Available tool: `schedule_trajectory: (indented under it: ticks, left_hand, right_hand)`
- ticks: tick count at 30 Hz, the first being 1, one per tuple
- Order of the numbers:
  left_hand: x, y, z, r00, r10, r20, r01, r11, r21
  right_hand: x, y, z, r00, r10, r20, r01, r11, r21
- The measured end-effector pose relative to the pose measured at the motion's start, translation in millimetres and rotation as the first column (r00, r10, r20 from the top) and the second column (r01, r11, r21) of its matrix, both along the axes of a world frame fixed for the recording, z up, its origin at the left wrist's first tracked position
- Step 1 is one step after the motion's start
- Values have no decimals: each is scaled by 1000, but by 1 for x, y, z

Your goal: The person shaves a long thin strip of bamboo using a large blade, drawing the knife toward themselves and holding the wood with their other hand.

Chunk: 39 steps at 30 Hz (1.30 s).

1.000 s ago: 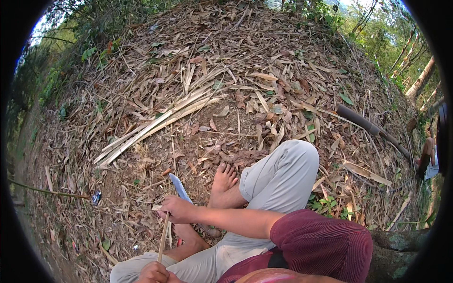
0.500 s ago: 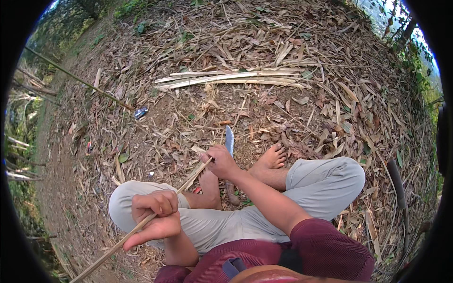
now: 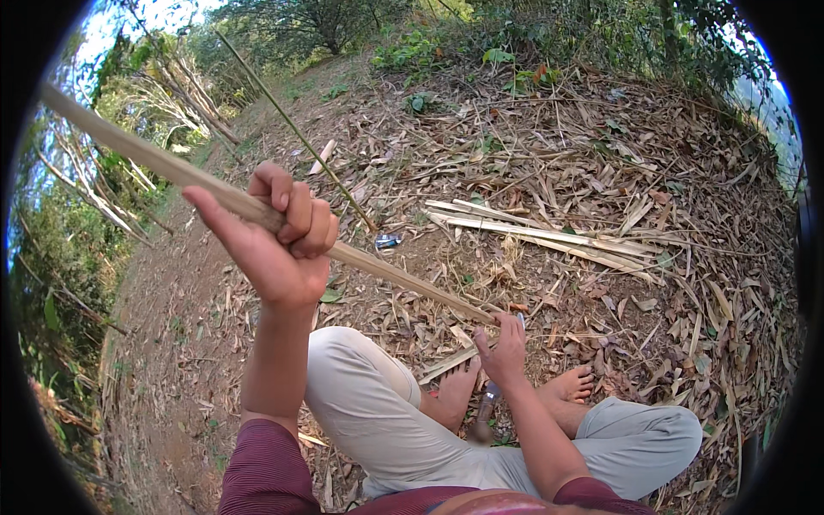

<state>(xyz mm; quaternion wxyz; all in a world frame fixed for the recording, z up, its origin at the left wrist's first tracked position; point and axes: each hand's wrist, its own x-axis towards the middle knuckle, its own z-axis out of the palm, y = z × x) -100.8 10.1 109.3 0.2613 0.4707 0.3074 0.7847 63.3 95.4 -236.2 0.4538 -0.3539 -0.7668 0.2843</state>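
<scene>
Up on the left side, the left hand curls its fingers over a long wooden strip, with the thumb sticking out straight. Lower down, the right hand grips the strip's low end in bent fingers. The strip slants through the air, and its top end pokes out to the upper left edge of the view, with open air around it. Just below the right hand, a knife shows its handle between the legs; the hand and arm hide most of its blade. A flat pale piece lies beside the left foot. Past the strip, leafy ground spreads out to a pile of pale strips, well apart from both hands. A small blue pack lies near the bottom of a thin green pole.
</scene>
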Motion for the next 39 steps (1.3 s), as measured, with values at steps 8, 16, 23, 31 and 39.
schedule_trajectory:
  ticks: [8,16,23,31,39]
  left_hand:
    - [-102,79,-50,968,111,226,-76,984,-161]
    - [-139,60,-88,961,252,114,-202,920,-335]
    - [-141,60,-91,958,207,196,-122,919,-375]
    - [-137,64,-94,951,190,243,-66,894,-442]
    - [-137,63,-92,946,234,226,-98,867,-489]
  right_hand:
    - [-4,-30,-20,980,193,52,-180,965,-192]
    - [-10,-22,-18,928,350,-128,-370,824,-428]
    - [-7,-12,-31,892,426,-155,-446,763,-468]
    - [-8,-16,-28,904,421,76,-310,767,-561]
    - [-11,-17,-40,894,445,50,-335,739,-584]
